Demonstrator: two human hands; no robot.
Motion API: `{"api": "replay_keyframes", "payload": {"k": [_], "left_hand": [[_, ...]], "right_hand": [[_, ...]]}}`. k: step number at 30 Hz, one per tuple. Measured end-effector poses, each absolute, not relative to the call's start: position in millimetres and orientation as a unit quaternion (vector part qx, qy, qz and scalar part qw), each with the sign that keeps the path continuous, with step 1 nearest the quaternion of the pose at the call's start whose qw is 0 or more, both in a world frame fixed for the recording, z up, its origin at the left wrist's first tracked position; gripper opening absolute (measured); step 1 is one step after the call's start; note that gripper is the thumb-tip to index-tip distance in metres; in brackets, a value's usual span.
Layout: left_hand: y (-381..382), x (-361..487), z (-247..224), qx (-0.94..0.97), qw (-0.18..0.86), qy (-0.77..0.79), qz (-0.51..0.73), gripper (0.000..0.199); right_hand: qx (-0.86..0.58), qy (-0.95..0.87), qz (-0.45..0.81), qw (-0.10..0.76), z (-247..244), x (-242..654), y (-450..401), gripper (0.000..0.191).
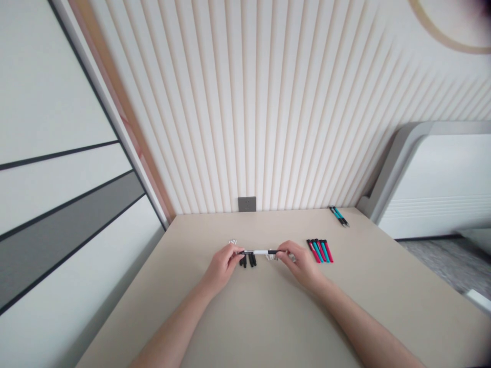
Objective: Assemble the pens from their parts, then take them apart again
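Observation:
A slim black-and-white pen (261, 252) is held level above the table between my two hands. My left hand (221, 266) pinches its black left end, and my right hand (301, 263) pinches the black right end. Below the pen lie several short black pen parts (251, 260). Thin white sticks (232, 241) show just beyond my left fingers. Small pale pieces (270, 256), partly hidden by the pen and my right hand, lie near my right fingertips. To the right of that hand is a row of red and teal pen barrels (320, 250) with black ends.
Two teal-and-black pens (339, 216) lie at the back right of the beige table (238, 317). Behind it rises a ribbed wall (245, 102) with a dark socket (247, 204). A white cabinet (49, 204) stands left, a pale headboard (441, 174) right.

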State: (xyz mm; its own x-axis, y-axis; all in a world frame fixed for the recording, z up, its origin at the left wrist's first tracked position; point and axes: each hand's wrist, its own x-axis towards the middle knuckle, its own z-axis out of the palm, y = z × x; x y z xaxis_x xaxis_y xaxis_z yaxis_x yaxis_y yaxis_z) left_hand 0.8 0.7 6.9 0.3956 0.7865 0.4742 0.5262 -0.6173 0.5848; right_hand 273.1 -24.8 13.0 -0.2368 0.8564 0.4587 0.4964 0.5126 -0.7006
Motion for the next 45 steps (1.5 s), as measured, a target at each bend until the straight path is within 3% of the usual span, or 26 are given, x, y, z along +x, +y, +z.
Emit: {"api": "replay_keyframes", "payload": {"k": [3,6,11,18,27,32,38,41,45], "left_hand": [[0,1,7,0.818,0.179,0.402,0.372,0.014],[0,1,6,0.813,0.177,0.410,0.374,0.015],[1,0,6,0.812,0.173,0.412,0.375,0.015],[0,0,7,0.825,0.176,0.400,0.359,0.015],[1,-1,5,0.826,0.162,0.400,0.362,0.013],[2,-1,5,0.833,0.161,0.385,0.363,0.013],[1,-1,7,0.824,0.156,0.407,0.362,0.013],[1,0,9,0.818,0.159,0.415,0.366,0.015],[0,0,10,0.815,0.158,0.421,0.365,0.017]], "right_hand": [[-0.456,-0.762,0.216,0.405,11,274,-24,0.044],[-0.471,-0.749,0.209,0.417,9,275,-22,0.030],[-0.445,-0.753,0.203,0.440,10,275,-23,0.022],[-0.462,-0.765,0.195,0.404,11,275,-22,0.039],[-0.448,-0.760,0.207,0.422,13,275,-24,0.021],[-0.457,-0.761,0.212,0.410,10,277,-21,0.025],[-0.529,-0.694,0.157,0.463,10,292,-10,0.030],[-0.555,-0.693,0.125,0.443,5,305,-1,0.028],[-0.555,-0.745,0.099,0.357,0,315,4,0.023]]}}
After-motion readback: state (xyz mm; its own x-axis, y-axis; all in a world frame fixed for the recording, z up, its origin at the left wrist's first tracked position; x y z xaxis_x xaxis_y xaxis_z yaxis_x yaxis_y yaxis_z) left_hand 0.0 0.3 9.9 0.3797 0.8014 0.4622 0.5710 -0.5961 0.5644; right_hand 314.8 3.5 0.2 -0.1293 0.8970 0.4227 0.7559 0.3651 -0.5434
